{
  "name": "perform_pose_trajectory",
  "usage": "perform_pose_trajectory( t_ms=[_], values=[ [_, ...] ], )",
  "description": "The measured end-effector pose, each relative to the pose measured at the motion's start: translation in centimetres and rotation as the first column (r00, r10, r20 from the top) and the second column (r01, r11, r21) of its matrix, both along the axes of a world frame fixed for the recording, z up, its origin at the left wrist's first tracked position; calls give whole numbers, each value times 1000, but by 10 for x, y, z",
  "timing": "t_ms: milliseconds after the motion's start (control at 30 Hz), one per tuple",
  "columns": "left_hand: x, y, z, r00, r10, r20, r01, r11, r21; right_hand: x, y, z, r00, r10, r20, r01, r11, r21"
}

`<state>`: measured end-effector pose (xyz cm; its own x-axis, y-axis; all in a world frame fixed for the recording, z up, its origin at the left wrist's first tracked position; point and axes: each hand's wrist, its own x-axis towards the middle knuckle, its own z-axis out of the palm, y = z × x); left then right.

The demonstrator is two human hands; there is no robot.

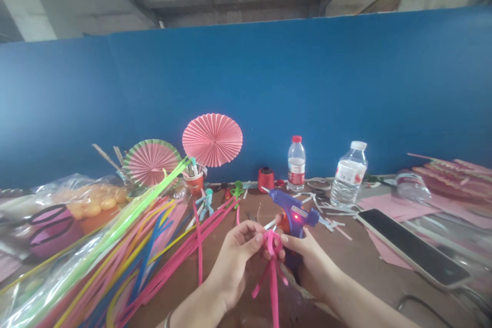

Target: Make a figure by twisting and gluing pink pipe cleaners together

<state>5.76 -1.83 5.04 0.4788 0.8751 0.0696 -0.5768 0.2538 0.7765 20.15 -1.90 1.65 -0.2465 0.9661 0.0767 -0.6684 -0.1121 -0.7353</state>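
Observation:
A bright pink strip (273, 279) is bent into a small loop at its top, and its loose ends hang down in front of me. My left hand (237, 253) pinches the left side of this loop between thumb and fingers. On the loop's other side, the thumb and fingertips of my right hand (307, 259) press on the pink strip. A blue glue gun (294, 209) with an orange trigger and a lit red light rises from my right hand, its nozzle pointing up and left. Its handle is partly hidden by that hand.
Long coloured strips (154, 246) cover the left side. Behind stand pleated pink paper fans (212, 140), a pen cup (194, 183), a red-capped bottle (296, 164) and a white-capped bottle (349, 174). A phone (413, 246) lies on pink paper (400, 202) to the right.

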Motion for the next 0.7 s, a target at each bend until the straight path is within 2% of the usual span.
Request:
perform_pose_trajectory(
  t_ms=[367, 500, 700],
  values=[
    [0, 1, -6, 1000, 11, 0, -11, 1000, 1, -2, -3, 3, 999, -43, 4, 43, 998, -37],
    [-1, 1, -3, 1000, 7, 21, -7, 1000, -12, -3, -5, 6, 995, -103, 7, 103, 991, -80],
    [-14, 6, 6, 996, 92, 2, -92, 995, -41, -2, -8, 16, 990, -130, -50, 134, 989, 69]
  ],
)
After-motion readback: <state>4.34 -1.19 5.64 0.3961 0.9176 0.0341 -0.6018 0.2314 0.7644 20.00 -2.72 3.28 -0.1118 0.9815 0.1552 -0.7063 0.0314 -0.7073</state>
